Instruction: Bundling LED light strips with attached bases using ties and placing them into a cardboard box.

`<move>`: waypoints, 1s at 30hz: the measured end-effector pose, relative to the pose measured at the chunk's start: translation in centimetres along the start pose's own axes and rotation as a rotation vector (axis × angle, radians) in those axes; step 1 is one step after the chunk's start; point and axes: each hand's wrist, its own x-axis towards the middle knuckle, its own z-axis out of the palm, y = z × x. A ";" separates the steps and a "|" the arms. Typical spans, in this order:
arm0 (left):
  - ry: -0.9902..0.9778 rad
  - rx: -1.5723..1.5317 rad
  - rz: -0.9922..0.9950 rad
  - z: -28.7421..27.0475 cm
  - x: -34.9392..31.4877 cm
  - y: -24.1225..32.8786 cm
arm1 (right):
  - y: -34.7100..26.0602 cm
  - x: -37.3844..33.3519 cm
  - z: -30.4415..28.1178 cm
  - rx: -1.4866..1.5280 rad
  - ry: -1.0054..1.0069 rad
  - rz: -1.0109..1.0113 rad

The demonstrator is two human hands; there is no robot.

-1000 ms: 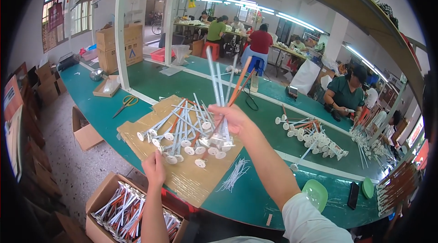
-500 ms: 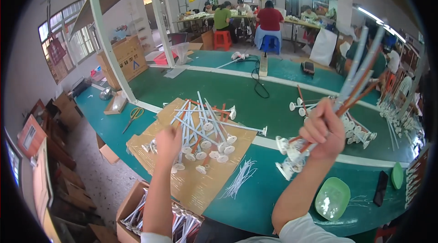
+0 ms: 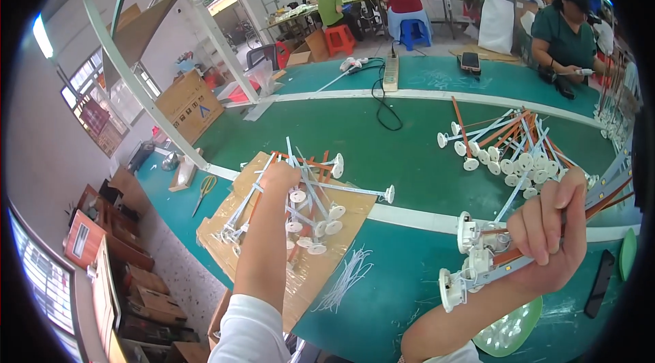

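Note:
In my right hand [image 3: 549, 230] is a bundle of LED strips [image 3: 515, 266], pale blue and orange-brown, with white round end caps pointing left. My fingers are wrapped around the strips, which run out past the hand to the right. My left hand [image 3: 281, 177] is down at the far part of a loose pile of similar strips [image 3: 315, 202]; its fingertips are hidden, so its grip does not show. The pile lies crosswise on a brown cardboard sheet [image 3: 259, 295], many of the white caps toward me.
Another heap of capped strips [image 3: 522, 151] lies on the green table at right. White ties [image 3: 346, 278], a green dish [image 3: 512, 329], a black phone [image 3: 600, 284] and yellow-handled scissors [image 3: 205, 192] are around. A power strip [image 3: 391, 71] stands farther back; a co-worker [image 3: 570, 39] sits far right.
My right hand has moved right and lower, and the bundle has swung from upright to nearly level. My left hand has reached farther forward into the pile. The view has shifted as well.

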 end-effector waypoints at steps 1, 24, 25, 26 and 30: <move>0.049 -0.053 -0.047 -0.1 0.1 0.2 | 0.1 0.1 -0.1 0.009 -0.024 0.017; -0.191 -1.029 0.052 -0.8 -0.1 -0.6 | 1.1 0.5 0.8 0.035 0.035 0.043; -0.250 -1.081 0.094 -2.8 -3.7 1.1 | 1.1 0.6 0.7 -0.023 0.073 0.085; -0.265 -1.080 0.109 -2.5 -3.7 1.6 | 1.3 0.8 0.7 -0.081 0.112 0.127; -0.160 -1.179 0.314 -5.6 -6.3 -0.3 | 2.5 1.1 2.7 -0.360 0.180 0.214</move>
